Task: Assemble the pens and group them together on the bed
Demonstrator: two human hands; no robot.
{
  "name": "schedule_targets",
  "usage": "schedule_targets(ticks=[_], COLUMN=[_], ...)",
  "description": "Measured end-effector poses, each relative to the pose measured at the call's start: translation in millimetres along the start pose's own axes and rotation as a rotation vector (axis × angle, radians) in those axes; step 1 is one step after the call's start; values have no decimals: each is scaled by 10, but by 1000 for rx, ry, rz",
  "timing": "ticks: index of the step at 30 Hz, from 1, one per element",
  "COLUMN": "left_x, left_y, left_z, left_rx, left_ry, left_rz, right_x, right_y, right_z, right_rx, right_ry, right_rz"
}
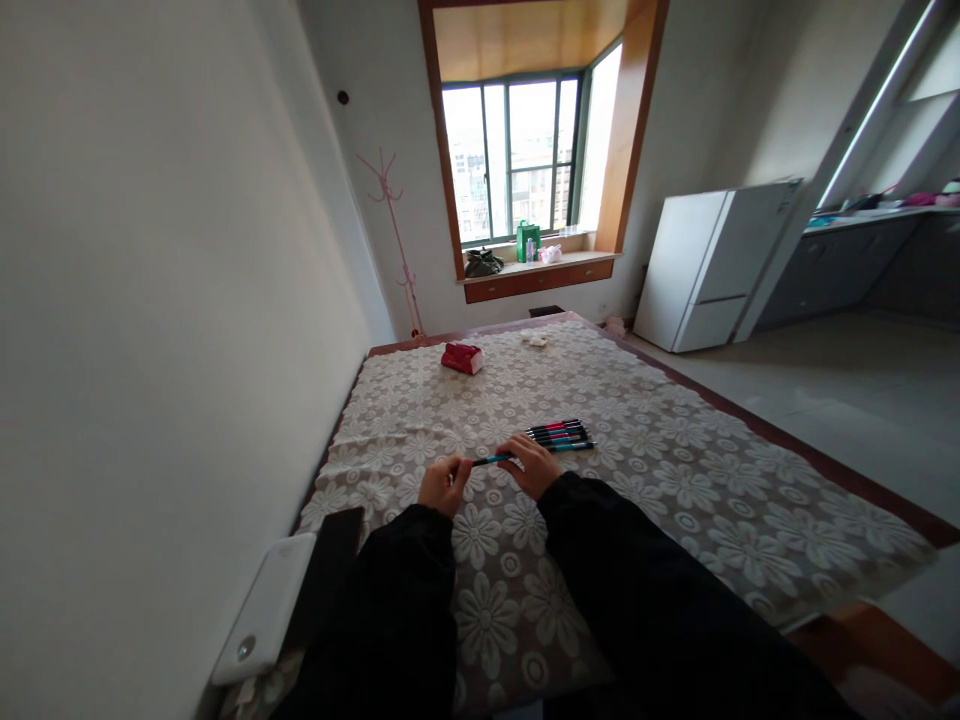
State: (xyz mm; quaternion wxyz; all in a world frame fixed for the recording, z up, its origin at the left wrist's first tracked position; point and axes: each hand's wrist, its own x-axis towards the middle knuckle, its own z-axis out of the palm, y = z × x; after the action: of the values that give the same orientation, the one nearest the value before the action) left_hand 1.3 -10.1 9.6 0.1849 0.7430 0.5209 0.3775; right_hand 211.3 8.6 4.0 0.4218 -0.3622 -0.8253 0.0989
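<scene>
Slim teal pen [492, 459] is gripped at both ends, left hand [444, 484] and right hand [534, 464] closed on it, apparently just beside the row of dark pens [560, 434] on the floral tablecloth [675, 480].

We found no readable text anywhere: nothing legible on the pens [559, 434], nor on the green bag [528, 240] beyond them on the windowsill.

A pen [493, 459] spans between the left hand [444, 484] and right hand [534, 465] over the desk [675, 480]. A row of pens [561, 434] lies just beyond the right hand. A pouch [462, 357] sits farther back, the fridge [709, 265] off right.
</scene>
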Motion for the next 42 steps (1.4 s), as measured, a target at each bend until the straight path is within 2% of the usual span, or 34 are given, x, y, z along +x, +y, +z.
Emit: schedule_targets(ticks=[8, 17, 21, 24, 27, 29, 31, 33, 35, 39, 42], left_x=[-8, -16, -5, 8, 21, 25, 22, 13, 3, -2, 8], left_y=[-35, -75, -64, -61, -66, -68, -61, -46, -23, 22, 32], left_z=[11, 33, 24, 14, -6, -17, -19, -16, -16, -41, -64], left_rx=[1, 2, 69, 125, 160, 166, 167, 174, 181, 190, 154], left_ry=[-118, -136, -139, -136, -70, -18, -22, -61, -83, -41, -95], left_rz=[19, -33, 23, 26, 6, 2, 21, 47, 55, 39, 57], right_x=[-8, -1, 4, 9, 20, 30, 39, 47, 55, 72, 69], right_y=[42, 25, 10, 9, 52, 102, 146, 167, 164, 132, 114], right_z=[-8, -19, -35, -31, 13, 59, 104, 136, 150, 139, 128], right_rx=[26, -16, -86, -58, 99, 309, 564, 747, 837, 947, 978], right_ry=[-46, -69, -131, -144, -15, 78, 85, 51, 74, 237, 173], right_rz=[-40, -91, -53, 6, 142, 294, 419, 474, 493, 565, 615])
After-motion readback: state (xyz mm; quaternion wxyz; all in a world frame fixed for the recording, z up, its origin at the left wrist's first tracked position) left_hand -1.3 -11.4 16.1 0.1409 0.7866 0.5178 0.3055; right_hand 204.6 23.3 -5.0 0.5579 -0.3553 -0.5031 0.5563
